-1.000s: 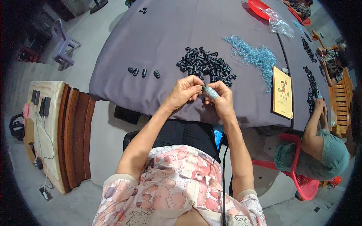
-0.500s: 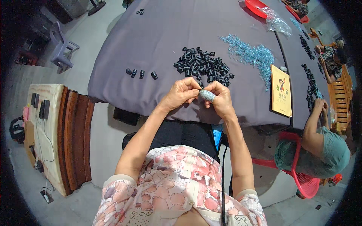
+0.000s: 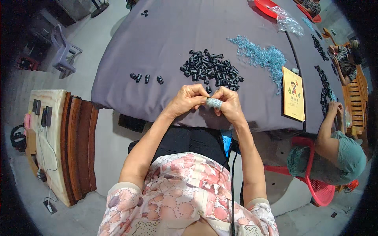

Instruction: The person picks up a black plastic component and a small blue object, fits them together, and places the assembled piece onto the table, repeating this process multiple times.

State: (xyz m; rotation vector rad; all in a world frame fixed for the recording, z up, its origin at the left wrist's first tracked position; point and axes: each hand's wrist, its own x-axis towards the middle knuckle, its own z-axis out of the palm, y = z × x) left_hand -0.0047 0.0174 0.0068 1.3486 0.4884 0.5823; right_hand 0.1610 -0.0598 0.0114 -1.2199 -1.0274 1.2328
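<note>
My left hand (image 3: 187,99) and my right hand (image 3: 230,104) meet at the table's near edge, fingertips pinched together. Whatever is between them is too small and covered to make out. A pale grey-blue speckled wrap (image 3: 214,103) covers my right thumb. Just beyond the fingertips is a small black cylindrical piece (image 3: 208,89), apparently on the cloth. Behind it spreads a heap of similar black pieces (image 3: 212,69). Several more black pieces (image 3: 147,78) stand in a loose row to the left. Farther right lies a pile of thin, shiny blue pieces (image 3: 262,57), perhaps small springs.
A yellow booklet (image 3: 293,94) lies on the grey tablecloth (image 3: 157,43) at right. Beyond are a red basin (image 3: 266,8) and clear plastic bag (image 3: 289,23). A co-worker in green (image 3: 342,157) sits at right; others work farther off. A wooden stand (image 3: 78,145) is at left.
My pinched fingers have shifted slightly, and the wrapped right thumb now lies flatter, turned more sideways. The black heap and the row look unchanged.
</note>
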